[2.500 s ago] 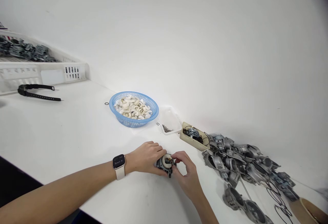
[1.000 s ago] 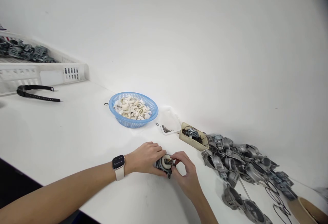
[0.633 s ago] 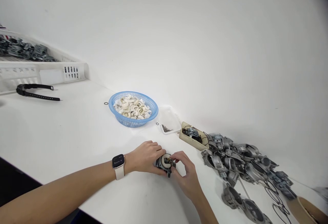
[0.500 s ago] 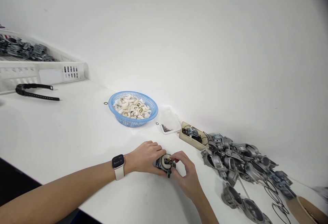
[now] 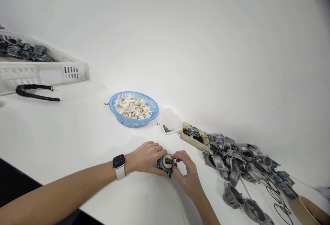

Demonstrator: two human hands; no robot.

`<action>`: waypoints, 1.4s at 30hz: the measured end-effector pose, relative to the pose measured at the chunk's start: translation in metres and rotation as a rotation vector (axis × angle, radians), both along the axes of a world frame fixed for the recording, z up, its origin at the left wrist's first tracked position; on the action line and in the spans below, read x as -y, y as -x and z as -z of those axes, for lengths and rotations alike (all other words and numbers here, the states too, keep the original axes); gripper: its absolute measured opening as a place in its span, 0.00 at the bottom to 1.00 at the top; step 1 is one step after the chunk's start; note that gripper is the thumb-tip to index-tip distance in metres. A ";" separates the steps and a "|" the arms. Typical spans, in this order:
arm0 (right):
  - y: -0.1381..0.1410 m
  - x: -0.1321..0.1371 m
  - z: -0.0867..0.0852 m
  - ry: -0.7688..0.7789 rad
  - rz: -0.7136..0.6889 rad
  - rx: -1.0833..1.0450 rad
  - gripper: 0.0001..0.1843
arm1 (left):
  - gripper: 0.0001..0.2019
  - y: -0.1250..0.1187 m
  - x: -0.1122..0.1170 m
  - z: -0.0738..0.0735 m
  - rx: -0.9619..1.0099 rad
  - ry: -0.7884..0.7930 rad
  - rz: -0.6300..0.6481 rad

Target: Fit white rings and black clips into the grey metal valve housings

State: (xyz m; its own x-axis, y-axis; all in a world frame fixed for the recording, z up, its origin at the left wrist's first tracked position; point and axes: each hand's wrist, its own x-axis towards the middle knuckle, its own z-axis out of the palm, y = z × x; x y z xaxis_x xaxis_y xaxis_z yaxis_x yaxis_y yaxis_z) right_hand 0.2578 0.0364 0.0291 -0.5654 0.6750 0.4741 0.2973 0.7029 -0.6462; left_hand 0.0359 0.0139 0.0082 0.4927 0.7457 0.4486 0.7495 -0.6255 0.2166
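My left hand (image 5: 145,157), with a smartwatch on its wrist, is wrapped round a small dark metal carburetor body (image 5: 165,165) that rests on the white table (image 5: 64,132). A cream ring-shaped float sits on top of that body. My right hand (image 5: 187,175) is closed at its right side, thumb and fingertips pinching at the brass centre of the float. What those fingertips hold, if anything, is too small to make out.
A blue basket (image 5: 134,109) of cream ring floats stands behind the hands. A clear bag of small pins (image 5: 170,123), a beige tray (image 5: 194,136), a heap of grey metal castings (image 5: 242,166), black O-rings (image 5: 279,201) lie rightward. A white crate (image 5: 38,68) and black strap (image 5: 36,92) are far left.
Nothing has visibly changed; both hands stay on the carburetor body, with only slight shifts of the right fingertips and of the camera.
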 end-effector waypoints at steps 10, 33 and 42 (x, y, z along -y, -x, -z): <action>0.001 0.002 -0.003 0.003 -0.028 -0.009 0.18 | 0.28 0.000 0.001 0.001 0.012 0.000 -0.014; 0.000 0.001 -0.004 0.003 -0.020 -0.011 0.18 | 0.28 0.000 0.002 -0.002 0.017 0.020 -0.013; 0.001 0.001 -0.001 -0.018 0.006 -0.003 0.15 | 0.28 0.000 0.001 -0.001 0.004 -0.002 0.009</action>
